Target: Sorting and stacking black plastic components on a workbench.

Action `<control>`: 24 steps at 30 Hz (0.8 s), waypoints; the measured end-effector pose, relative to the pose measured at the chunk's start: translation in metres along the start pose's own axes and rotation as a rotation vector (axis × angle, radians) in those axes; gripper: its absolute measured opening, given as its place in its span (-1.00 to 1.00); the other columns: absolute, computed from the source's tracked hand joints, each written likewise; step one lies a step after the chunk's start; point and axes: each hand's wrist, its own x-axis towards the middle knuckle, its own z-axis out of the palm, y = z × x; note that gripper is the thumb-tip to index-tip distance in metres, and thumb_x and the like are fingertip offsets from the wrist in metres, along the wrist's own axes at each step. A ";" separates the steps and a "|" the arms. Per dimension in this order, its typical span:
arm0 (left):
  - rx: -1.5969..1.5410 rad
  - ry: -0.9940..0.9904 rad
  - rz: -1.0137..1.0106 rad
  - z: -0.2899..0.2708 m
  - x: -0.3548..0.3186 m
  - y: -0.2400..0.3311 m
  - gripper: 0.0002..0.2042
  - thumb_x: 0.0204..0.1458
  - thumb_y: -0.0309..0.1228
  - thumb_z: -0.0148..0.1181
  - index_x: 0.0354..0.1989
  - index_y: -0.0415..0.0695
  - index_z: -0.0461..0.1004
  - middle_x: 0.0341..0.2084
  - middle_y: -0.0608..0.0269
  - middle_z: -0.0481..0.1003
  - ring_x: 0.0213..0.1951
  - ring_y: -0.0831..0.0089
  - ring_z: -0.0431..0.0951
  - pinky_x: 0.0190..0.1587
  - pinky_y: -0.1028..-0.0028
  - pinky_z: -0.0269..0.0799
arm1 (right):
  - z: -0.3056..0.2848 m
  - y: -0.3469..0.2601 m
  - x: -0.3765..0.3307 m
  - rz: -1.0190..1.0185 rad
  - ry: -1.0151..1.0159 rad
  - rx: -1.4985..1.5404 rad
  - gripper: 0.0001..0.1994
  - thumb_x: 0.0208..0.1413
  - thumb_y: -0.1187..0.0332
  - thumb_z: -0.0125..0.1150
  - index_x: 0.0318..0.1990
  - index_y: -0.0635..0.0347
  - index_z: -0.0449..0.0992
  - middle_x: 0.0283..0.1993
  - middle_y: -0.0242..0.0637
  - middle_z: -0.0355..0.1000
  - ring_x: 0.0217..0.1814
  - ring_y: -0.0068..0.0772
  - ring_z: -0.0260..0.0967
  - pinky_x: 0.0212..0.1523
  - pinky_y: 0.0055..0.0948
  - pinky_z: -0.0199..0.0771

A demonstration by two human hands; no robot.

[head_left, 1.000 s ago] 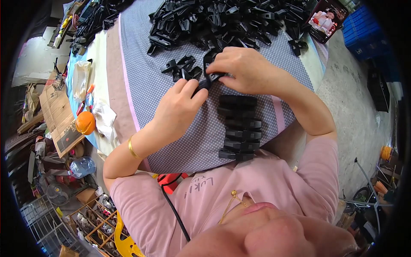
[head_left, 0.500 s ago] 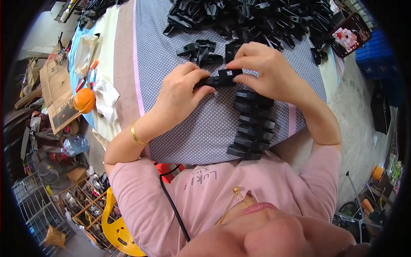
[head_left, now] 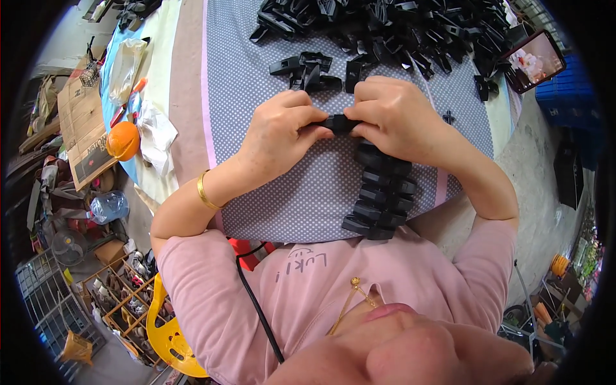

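Observation:
Between my two hands is a small black plastic part (head_left: 339,123), held level above the dotted cloth. My left hand (head_left: 282,131) pinches its left end between thumb and fingers. The right end is pinched by my right hand (head_left: 394,119); the fingers cover much of the part. Just below my right hand, a row of black plastic pieces (head_left: 383,192) lies stacked side by side toward me. A few loose black parts (head_left: 307,72) rest beyond my left hand, and another black piece (head_left: 353,76) stands beyond my right fingertips.
A large heap of black plastic parts (head_left: 385,29) covers the far side of the table (head_left: 276,199). A phone with a lit screen (head_left: 536,61) leans at the far right. On the left lie an orange (head_left: 123,141), crumpled white paper (head_left: 156,138) and a plastic bag (head_left: 127,70).
My hands have drawn closer together, the right one shifting slightly nearer, and now both press the ends of the black part. The phone's picture has changed.

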 end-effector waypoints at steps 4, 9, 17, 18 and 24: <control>-0.073 -0.041 0.028 0.003 -0.002 0.000 -0.80 -0.25 -0.42 0.40 -0.43 -0.21 0.56 -0.52 0.22 0.43 -0.42 0.26 0.44 -0.37 0.36 0.39 | -0.011 0.011 0.001 0.091 -0.110 0.175 -0.74 -0.22 0.38 0.40 -0.31 0.24 0.58 -0.35 -0.26 0.43 -0.27 -0.23 0.40 -0.32 -0.36 0.39; -0.158 -0.202 0.267 0.007 -0.001 0.006 -0.73 -0.24 -0.34 0.40 -0.35 -0.18 0.55 -0.45 0.27 0.44 -0.29 0.29 0.41 -0.27 0.39 0.38 | -0.019 0.042 0.000 0.109 0.327 -0.247 -0.68 -0.16 0.30 0.40 -0.19 0.18 0.58 -0.22 -0.30 0.46 -0.18 -0.28 0.41 -0.23 -0.38 0.43; -0.173 -0.178 0.275 0.006 -0.003 0.005 -0.69 -0.16 -0.34 0.38 -0.24 -0.20 0.55 -0.38 0.24 0.46 -0.30 0.33 0.42 -0.25 0.42 0.39 | -0.015 0.051 0.003 0.162 0.258 -0.492 -0.61 -0.17 0.33 0.39 -0.12 0.20 0.52 -0.21 -0.37 0.45 -0.14 -0.31 0.38 -0.16 -0.38 0.46; -0.175 -0.155 0.249 0.005 -0.003 0.005 -0.70 -0.12 -0.35 0.37 -0.20 -0.20 0.54 -0.37 0.22 0.46 -0.27 0.36 0.43 -0.23 0.46 0.42 | -0.017 0.048 0.002 0.139 0.281 -0.481 -0.60 -0.18 0.35 0.40 -0.11 0.21 0.52 -0.20 -0.35 0.45 -0.15 -0.30 0.38 -0.17 -0.38 0.46; -0.743 0.306 -0.161 0.007 0.004 0.007 -0.59 -0.08 -0.49 0.33 0.01 -0.23 0.44 -0.19 0.14 0.47 -0.16 0.46 0.49 -0.23 0.57 0.49 | -0.024 0.017 0.004 -0.129 0.219 -0.020 -0.54 -0.28 0.42 0.42 -0.09 0.20 0.55 -0.20 -0.24 0.45 -0.20 -0.20 0.38 -0.24 -0.33 0.43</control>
